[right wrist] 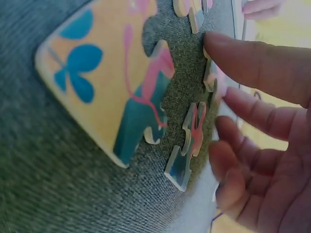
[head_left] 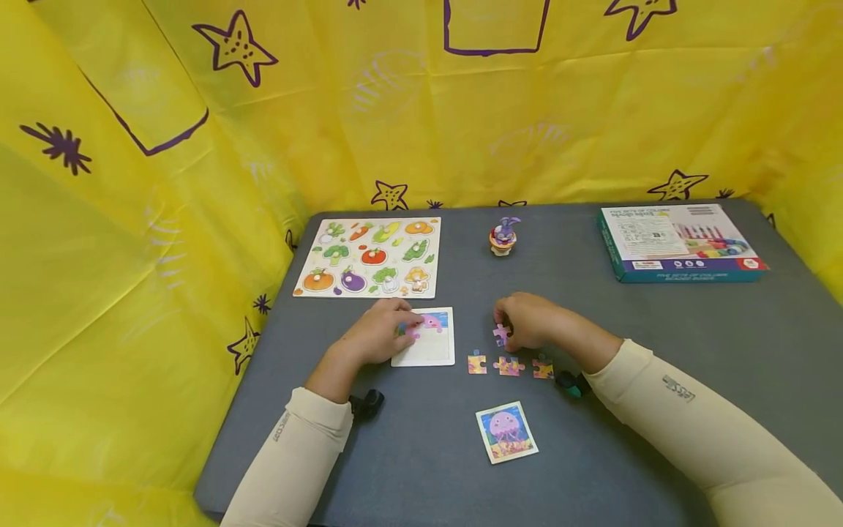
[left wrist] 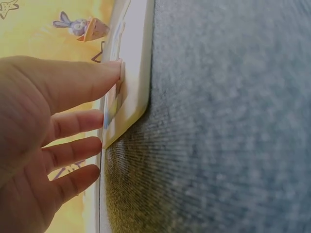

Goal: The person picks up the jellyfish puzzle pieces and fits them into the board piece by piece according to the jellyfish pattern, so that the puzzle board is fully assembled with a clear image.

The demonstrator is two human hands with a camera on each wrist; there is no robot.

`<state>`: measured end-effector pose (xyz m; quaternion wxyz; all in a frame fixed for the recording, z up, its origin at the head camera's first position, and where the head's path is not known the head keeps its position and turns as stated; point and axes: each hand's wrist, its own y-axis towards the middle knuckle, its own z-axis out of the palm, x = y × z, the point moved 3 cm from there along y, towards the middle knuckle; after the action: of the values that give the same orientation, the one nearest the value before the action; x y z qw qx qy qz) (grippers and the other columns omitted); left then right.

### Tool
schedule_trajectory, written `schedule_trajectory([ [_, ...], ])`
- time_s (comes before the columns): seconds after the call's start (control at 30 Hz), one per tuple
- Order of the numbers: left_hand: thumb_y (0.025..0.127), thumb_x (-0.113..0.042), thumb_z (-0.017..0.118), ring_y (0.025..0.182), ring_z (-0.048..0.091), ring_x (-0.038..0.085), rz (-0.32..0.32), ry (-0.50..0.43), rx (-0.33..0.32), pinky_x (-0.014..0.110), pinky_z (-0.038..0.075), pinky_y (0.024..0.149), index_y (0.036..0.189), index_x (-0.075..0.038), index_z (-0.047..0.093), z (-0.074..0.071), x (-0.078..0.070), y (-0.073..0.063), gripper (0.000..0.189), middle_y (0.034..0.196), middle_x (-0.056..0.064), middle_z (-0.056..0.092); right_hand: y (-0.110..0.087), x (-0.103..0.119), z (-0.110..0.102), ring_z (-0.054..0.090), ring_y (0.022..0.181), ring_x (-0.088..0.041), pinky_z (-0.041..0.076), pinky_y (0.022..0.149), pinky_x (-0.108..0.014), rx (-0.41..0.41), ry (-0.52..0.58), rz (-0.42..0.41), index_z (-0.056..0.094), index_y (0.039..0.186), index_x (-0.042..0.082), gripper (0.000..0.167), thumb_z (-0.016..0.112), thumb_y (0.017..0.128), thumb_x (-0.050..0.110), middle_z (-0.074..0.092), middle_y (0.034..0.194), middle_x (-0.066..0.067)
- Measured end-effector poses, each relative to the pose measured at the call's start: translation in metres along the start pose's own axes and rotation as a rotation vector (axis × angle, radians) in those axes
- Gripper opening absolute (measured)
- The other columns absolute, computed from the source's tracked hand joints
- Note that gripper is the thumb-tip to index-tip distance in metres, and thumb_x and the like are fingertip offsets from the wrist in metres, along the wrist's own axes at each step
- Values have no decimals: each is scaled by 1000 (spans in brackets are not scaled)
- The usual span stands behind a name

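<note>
My left hand [head_left: 382,329] rests at the left side of a white puzzle tray [head_left: 424,356], its thumb on a piece inside and its fingers loosely extended. Part of a pink jellyfish picture [head_left: 432,320] shows along the tray's upper part. To the right, my right hand [head_left: 530,320] pinches a pink and purple jigsaw piece [head_left: 501,335] between thumb and index finger. Below it lies a row of loose pieces: a left one [head_left: 477,364], a middle one [head_left: 509,367] and a right one [head_left: 543,368]. In the right wrist view, another pink-and-blue piece [right wrist: 187,145] lies under the curled fingers.
A jellyfish picture card [head_left: 506,432] lies nearer me. Behind are a vegetable board [head_left: 369,256], a small purple rabbit figure [head_left: 503,236] and a boxed bead set [head_left: 681,243] at the right. Yellow cloth [head_left: 461,132] hangs round the grey table [head_left: 421,454].
</note>
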<state>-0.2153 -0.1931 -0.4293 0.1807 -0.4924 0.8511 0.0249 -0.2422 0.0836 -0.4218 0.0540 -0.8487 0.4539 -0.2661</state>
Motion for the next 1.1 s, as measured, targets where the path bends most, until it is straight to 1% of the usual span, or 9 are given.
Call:
schedule_trajectory([
  [0.1, 95, -21, 71, 122, 50, 31, -10, -12, 8, 48, 43, 106, 132, -19, 71, 0, -1, 0, 38, 130, 11, 59, 2, -2, 1, 55, 78, -19, 46, 71, -33, -24, 74, 3, 65, 95, 11, 28, 87, 76, 12, 60, 84, -3],
  [0.27, 94, -23, 73, 125, 50, 30, -36, -22, 17, 47, 42, 108, 132, -20, 70, 1, 0, 0, 38, 133, 9, 59, 8, 4, -5, 57, 58, -15, 48, 52, -27, -42, 235, 23, 67, 88, 10, 10, 76, 86, 6, 60, 73, -3],
  [0.43, 94, -25, 73, 128, 49, 30, -68, -21, 22, 47, 41, 111, 133, -20, 70, 2, 1, 1, 39, 136, 8, 59, 23, 26, -10, 60, 59, -13, 47, 58, -27, -75, 361, 1, 71, 86, 9, 5, 76, 88, 10, 65, 68, -1],
  [0.5, 94, -25, 73, 130, 48, 31, -78, -20, 22, 48, 40, 112, 133, -20, 70, 2, 2, 1, 39, 137, 8, 59, 32, 38, -8, 63, 62, -14, 49, 61, -27, -68, 412, 0, 72, 88, 8, 4, 77, 88, 9, 68, 69, -1],
  [0.6, 94, -24, 73, 131, 48, 32, -80, -23, 13, 48, 39, 113, 133, -20, 70, 2, 3, 0, 39, 138, 9, 59, 47, 55, -2, 67, 63, -15, 52, 60, -25, -49, 461, 8, 74, 90, 7, 4, 77, 88, 9, 70, 71, -2],
  [0.73, 93, -22, 73, 133, 49, 33, -64, -40, -4, 48, 38, 115, 132, -17, 71, 1, 5, 0, 39, 138, 11, 60, 66, 72, 6, 67, 61, -13, 50, 57, -22, -30, 460, 23, 76, 89, 7, 3, 78, 87, 8, 71, 70, -1],
  [0.83, 93, -22, 74, 134, 49, 33, -58, -52, -10, 47, 37, 115, 132, -15, 70, 1, 6, 0, 40, 138, 11, 60, 78, 79, 12, 64, 58, -11, 48, 55, -21, -30, 435, 53, 77, 84, 9, 3, 79, 86, 8, 71, 68, 0],
  [0.93, 92, -27, 76, 133, 50, 31, -65, -48, -14, 46, 38, 115, 132, -14, 70, 2, 7, 1, 42, 137, 9, 61, 84, 83, 17, 62, 56, -10, 46, 52, -20, -37, 392, 85, 76, 78, 11, 8, 80, 85, 9, 70, 64, 0],
  [1.1, 89, -32, 79, 129, 54, 30, -69, -11, -51, 45, 40, 113, 127, -13, 72, 4, 5, 3, 43, 132, 8, 66, 89, 86, 17, 61, 56, -10, 44, 51, -21, -49, 299, 80, 75, 74, 12, 11, 81, 84, 12, 67, 58, 3],
])
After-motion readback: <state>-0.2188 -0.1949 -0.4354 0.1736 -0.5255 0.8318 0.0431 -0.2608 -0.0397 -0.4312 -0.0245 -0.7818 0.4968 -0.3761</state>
